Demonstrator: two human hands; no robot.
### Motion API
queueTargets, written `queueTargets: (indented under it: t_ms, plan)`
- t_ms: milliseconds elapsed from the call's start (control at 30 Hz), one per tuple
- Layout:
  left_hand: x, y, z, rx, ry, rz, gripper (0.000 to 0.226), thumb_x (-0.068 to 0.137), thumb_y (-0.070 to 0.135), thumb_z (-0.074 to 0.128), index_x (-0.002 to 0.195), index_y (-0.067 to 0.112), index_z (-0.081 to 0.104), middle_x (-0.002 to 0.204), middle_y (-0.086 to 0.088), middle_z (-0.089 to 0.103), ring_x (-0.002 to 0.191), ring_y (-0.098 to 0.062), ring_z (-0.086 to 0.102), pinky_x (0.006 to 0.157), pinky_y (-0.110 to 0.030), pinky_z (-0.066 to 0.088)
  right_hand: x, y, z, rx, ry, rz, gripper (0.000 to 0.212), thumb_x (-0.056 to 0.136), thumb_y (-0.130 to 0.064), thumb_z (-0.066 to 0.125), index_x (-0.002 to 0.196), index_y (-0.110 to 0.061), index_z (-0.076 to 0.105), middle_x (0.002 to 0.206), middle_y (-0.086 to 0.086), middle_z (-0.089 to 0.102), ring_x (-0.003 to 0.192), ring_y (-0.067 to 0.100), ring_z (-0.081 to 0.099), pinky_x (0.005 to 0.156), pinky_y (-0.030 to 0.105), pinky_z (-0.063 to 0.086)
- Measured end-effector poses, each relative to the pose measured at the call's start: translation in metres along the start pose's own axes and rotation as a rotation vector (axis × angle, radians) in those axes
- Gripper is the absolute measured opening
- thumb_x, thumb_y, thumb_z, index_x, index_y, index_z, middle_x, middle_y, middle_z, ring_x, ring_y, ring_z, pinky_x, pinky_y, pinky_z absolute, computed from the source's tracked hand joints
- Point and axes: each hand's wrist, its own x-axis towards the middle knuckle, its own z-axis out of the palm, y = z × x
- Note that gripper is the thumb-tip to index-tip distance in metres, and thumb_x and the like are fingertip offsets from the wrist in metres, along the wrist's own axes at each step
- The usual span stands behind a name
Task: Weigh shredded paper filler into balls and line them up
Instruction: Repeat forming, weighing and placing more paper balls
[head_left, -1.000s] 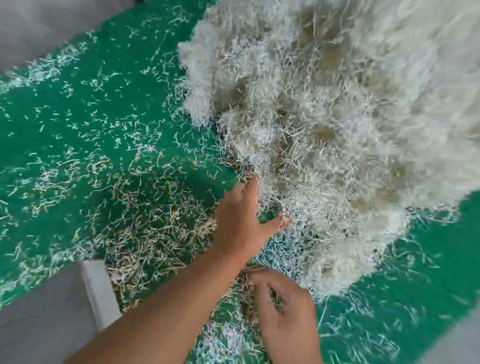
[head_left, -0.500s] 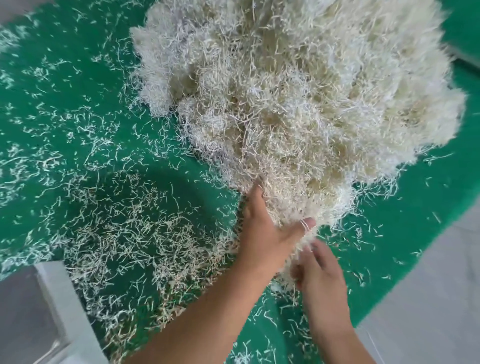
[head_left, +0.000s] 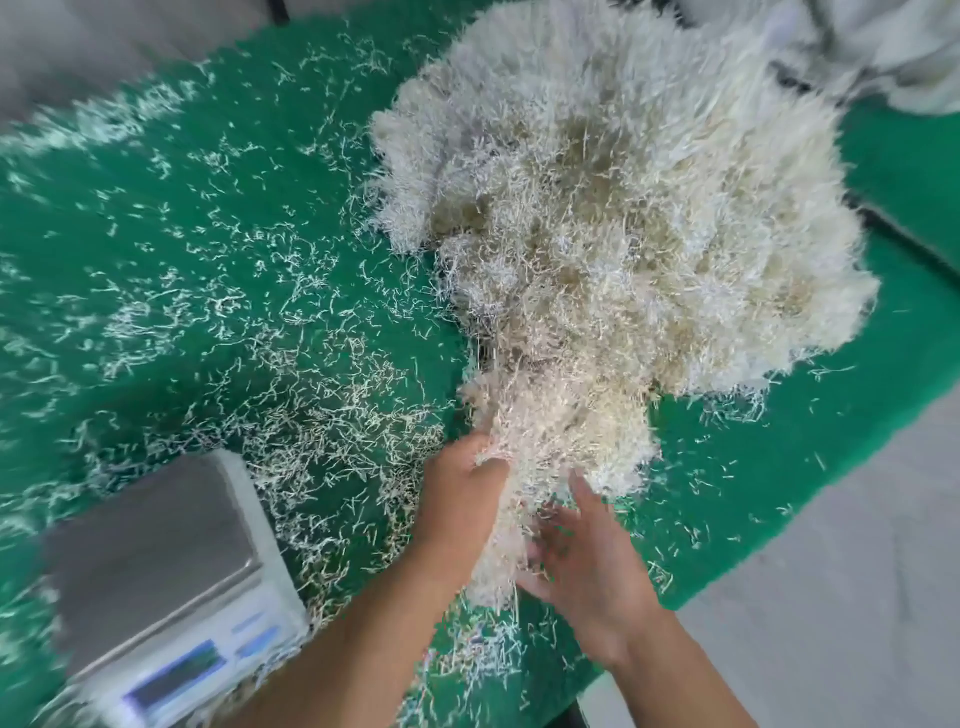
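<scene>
Now, paper clump (head_left: 550, 441) between both hands' fingers (head_left: 582, 499).

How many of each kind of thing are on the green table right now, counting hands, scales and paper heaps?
Hands: 2, left hand and right hand, both on the pulled clump
Scales: 1, scale
Big paper heaps: 1, heap
Pulled clumps: 1
Total: 5

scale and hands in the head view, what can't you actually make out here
- Scale, head view: motion blur smears the display, so no reading; its near corner is cut off by the bottom edge.
- Left hand: its fingers are buried in the clump of shredded paper.
- Right hand: paper strands hide the palm side.
</scene>
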Motion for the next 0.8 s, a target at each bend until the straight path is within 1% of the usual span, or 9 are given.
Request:
queueTargets:
  t_ms: [100, 200, 267, 333, 433, 533, 633, 733, 800]
  plan:
    - [-0.036, -0.001, -0.027, 0.088, -0.102, -0.055, 0.055, 0.101, 0.021, 0.061, 0.154, 0.021, 0.046, 0.148, 0.004, 0.057, 0.113, -0.01, 0.068, 0.082, -0.018, 0.048, -0.016, -0.008, 0.022, 0.03, -0.325, 0.14, 0.096, 0.082, -0.081, 0.069, 0.161, -0.038, 0.037, 0.171, 0.018, 0.023, 0.147, 0.037, 0.041, 0.12, 0.065, 0.032]
    - [-0.071, -0.004, -0.046, 0.101, -0.155, -0.059, 0.061, 0.102, 0.029, 0.06, 0.158, 0.027, 0.037, 0.16, 0.003, 0.043, 0.1, 0.023, 0.056, 0.08, -0.007, 0.05, -0.025, -0.015, 0.052, -0.001, -0.234, 0.143, 0.115, 0.075, -0.073, 0.082, 0.166, -0.039, 0.019, 0.175, 0.012, -0.002, 0.161, 0.038, -0.002, 0.128, 0.065, 0.003]
    - [-0.088, -0.004, -0.055, 0.174, -0.14, 0.002, 0.062, 0.1, 0.041, 0.064, 0.156, 0.028, 0.04, 0.159, 0.006, 0.045, 0.105, 0.028, 0.047, 0.094, -0.006, 0.031, -0.024, -0.017, 0.068, 0.033, -0.13, 0.158, 0.124, 0.067, -0.061, 0.095, 0.166, -0.03, 0.027, 0.174, 0.018, 0.008, 0.16, 0.045, 0.01, 0.129, 0.062, 0.014]
    - [-0.1, -0.002, -0.065, 0.303, -0.083, 0.067, 0.057, 0.095, 0.055, 0.067, 0.144, 0.029, 0.054, 0.135, 0.01, 0.063, 0.071, 0.031, 0.043, 0.071, -0.001, 0.039, -0.024, -0.017, 0.083, 0.02, -0.071, 0.198, 0.12, 0.065, -0.053, 0.1, 0.162, -0.018, 0.038, 0.166, 0.025, 0.032, 0.148, 0.05, 0.039, 0.122, 0.056, 0.037]
    - [-0.105, 0.002, -0.083, 0.452, -0.038, 0.129, 0.039, 0.091, 0.06, 0.07, 0.112, 0.027, 0.067, 0.081, 0.019, 0.054, 0.053, 0.012, 0.037, 0.054, -0.017, 0.04, -0.026, -0.023, 0.101, -0.022, -0.103, 0.198, 0.098, 0.074, -0.043, 0.096, 0.151, -0.004, 0.049, 0.136, 0.031, 0.063, 0.113, 0.051, 0.069, 0.092, 0.058, 0.06]
    - [-0.111, 0.004, -0.097, 0.46, -0.066, 0.099, 0.025, 0.096, 0.05, 0.066, 0.084, 0.028, 0.063, 0.067, 0.011, 0.059, 0.035, 0.002, 0.041, 0.037, -0.018, 0.033, -0.026, -0.044, 0.112, -0.012, -0.021, 0.137, 0.074, 0.078, -0.037, 0.092, 0.131, 0.001, 0.058, 0.121, 0.04, 0.066, 0.099, 0.059, 0.07, 0.078, 0.068, 0.06]
    - [-0.129, -0.01, -0.108, 0.45, -0.072, 0.09, 0.038, 0.099, 0.044, 0.062, 0.068, 0.032, 0.043, 0.065, 0.013, 0.046, 0.041, -0.001, 0.04, 0.044, -0.023, 0.036, -0.029, -0.087, 0.115, -0.051, 0.157, -0.06, 0.067, 0.09, -0.04, 0.079, 0.145, -0.007, 0.057, 0.134, 0.022, 0.064, 0.113, 0.043, 0.069, 0.102, 0.058, 0.056]
    - [-0.152, -0.029, -0.13, 0.459, -0.001, 0.024, 0.026, 0.095, 0.045, 0.063, 0.076, 0.034, 0.05, 0.064, 0.01, 0.051, 0.045, -0.005, 0.049, 0.05, -0.032, 0.047, -0.033, -0.133, 0.114, -0.109, 0.191, -0.211, 0.074, 0.087, -0.043, 0.082, 0.146, -0.008, 0.053, 0.125, 0.016, 0.061, 0.078, 0.028, 0.068, 0.059, 0.039, 0.062]
    - [-0.162, -0.036, -0.146, 0.469, 0.104, -0.014, 0.016, 0.092, 0.044, 0.065, 0.087, 0.03, 0.061, 0.067, 0.011, 0.053, 0.048, 0.001, 0.05, 0.052, -0.027, 0.046, -0.033, -0.15, 0.116, -0.287, 0.12, -0.282, 0.083, 0.09, -0.046, 0.077, 0.156, -0.011, 0.041, 0.128, 0.016, 0.055, 0.079, 0.025, 0.066, 0.057, 0.035, 0.059]
